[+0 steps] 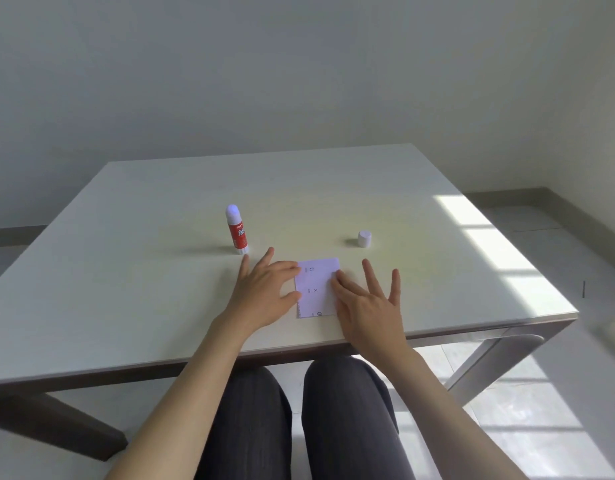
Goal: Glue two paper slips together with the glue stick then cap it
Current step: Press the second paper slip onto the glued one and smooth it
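— Starting with the biggest thing: what carries it all?

— A pale table (160,237), sunlit at its right side; the person sits at its near edge, dark trousers (299,427) showing below it.

— And the hands?

— Both lie flat with fingers spread, gripping nothing; the left hand (264,289) rests its fingertips on the left edge of the paper (315,289); the right hand (372,306) presses on its right edge; the paper lies flat on the table between them.

— One slip or two?

— It looks like a single sheet from here; whether a second slip lies beneath I cannot tell.

— The glue?

— The glue stick (237,230) stands upright and uncapped, just beyond the left hand's fingers, its white glue tip showing; it is not touched.

— And its cap?

— The cap (364,239) sits on the table beyond the right hand, well apart from the stick and clear of the paper.
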{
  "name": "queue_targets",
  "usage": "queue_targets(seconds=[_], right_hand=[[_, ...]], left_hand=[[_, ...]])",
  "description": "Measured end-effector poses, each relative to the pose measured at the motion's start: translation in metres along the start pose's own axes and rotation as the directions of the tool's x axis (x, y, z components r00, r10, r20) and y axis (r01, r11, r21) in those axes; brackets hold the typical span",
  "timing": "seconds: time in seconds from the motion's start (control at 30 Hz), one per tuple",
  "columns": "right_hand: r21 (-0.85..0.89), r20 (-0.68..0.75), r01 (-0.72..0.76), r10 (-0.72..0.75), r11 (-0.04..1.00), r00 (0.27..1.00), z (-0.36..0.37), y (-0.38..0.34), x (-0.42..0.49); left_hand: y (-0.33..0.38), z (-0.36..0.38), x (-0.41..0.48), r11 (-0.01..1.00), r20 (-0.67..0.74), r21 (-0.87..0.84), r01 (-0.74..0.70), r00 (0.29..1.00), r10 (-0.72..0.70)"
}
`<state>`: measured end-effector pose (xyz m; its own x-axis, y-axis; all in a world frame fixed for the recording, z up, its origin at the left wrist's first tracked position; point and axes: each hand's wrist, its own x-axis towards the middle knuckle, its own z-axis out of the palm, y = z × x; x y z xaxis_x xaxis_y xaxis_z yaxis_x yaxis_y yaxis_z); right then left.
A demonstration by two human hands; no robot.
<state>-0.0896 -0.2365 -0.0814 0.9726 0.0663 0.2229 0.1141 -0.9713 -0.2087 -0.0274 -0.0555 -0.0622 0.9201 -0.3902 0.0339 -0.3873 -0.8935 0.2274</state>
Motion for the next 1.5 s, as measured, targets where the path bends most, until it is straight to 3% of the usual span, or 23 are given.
queue_targets(seconds=[0.1,0.3,0.4,0.47,0.63,0.7,0.77,0.83,0.93,0.97,1.1,1.17,1.27,1.33,1.4,1.5], right_hand=[[-0.046,0.008,0.012,-0.012,0.999,1.0,0.001,-0.019,0.002],[-0.123,-0.064,0.04,-0.048,0.992,0.997,0.001,-0.031,-0.007],[0.006,0.095,0.218,-0.218,0.976,0.971,0.001,-0.037,-0.01],[0.001,0.196,0.302,-0.296,0.953,0.935,0.004,-0.034,0.0],[-0.176,0.293,0.131,-0.075,0.976,0.953,-0.006,-0.011,0.046],[-0.147,0.276,0.259,-0.212,0.955,0.937,0.001,-0.023,0.034],[-0.054,0.34,0.388,-0.349,0.92,0.873,0.009,-0.035,0.013],[-0.046,0.346,0.365,-0.328,0.93,0.879,0.007,-0.026,0.019],[-0.15,0.367,0.142,-0.078,0.978,0.927,-0.007,-0.005,0.046],[-0.151,0.358,0.121,-0.06,0.981,0.932,-0.008,-0.006,0.046],[-0.004,0.347,0.344,-0.321,0.939,0.881,0.01,-0.029,0.007],[-0.02,0.341,0.323,-0.298,0.946,0.892,0.005,-0.018,0.012],[-0.122,0.333,0.126,-0.079,0.984,0.939,-0.008,-0.004,0.028],[-0.09,0.301,0.192,-0.157,0.977,0.941,-0.004,-0.016,0.019],[-0.014,0.333,0.341,-0.317,0.94,0.888,0.004,-0.03,0.001],[-0.037,0.346,0.322,-0.29,0.946,0.892,0.0,-0.017,0.014]], left_hand=[[-0.017,-0.007,-0.007,0.999,0.032,0.051,-0.006,0.999,0.005],[-0.028,-0.006,-0.016,0.997,0.164,-0.082,0.008,0.986,0.006],[-0.03,-0.006,-0.016,0.997,0.163,-0.08,0.008,0.987,0.005],[-0.032,-0.006,-0.016,0.997,0.174,-0.081,0.005,0.985,0.009],[-0.033,-0.007,-0.016,0.999,0.218,-0.052,-0.008,0.976,0.019],[-0.033,-0.007,-0.016,0.998,0.216,-0.056,-0.007,0.976,0.019],[-0.034,-0.006,-0.015,0.998,0.214,-0.064,-0.007,0.977,0.02],[-0.035,-0.005,-0.015,0.998,0.215,-0.064,-0.01,0.976,0.024],[-0.035,-0.007,-0.014,0.999,0.225,-0.046,-0.013,0.974,0.023],[-0.034,-0.007,-0.014,0.999,0.227,-0.046,-0.012,0.974,0.023],[-0.034,-0.007,-0.015,0.997,0.222,-0.072,-0.004,0.975,0.02],[-0.035,-0.007,-0.015,0.998,0.225,-0.064,-0.005,0.974,0.02],[-0.034,-0.007,-0.015,0.999,0.239,-0.05,-0.004,0.971,0.016],[-0.034,-0.006,-0.016,0.998,0.237,-0.069,-0.001,0.971,0.018],[-0.035,-0.006,-0.016,0.996,0.23,-0.092,0.002,0.973,0.019],[-0.036,-0.005,-0.016,0.995,0.229,-0.103,0.006,0.973,0.018]])
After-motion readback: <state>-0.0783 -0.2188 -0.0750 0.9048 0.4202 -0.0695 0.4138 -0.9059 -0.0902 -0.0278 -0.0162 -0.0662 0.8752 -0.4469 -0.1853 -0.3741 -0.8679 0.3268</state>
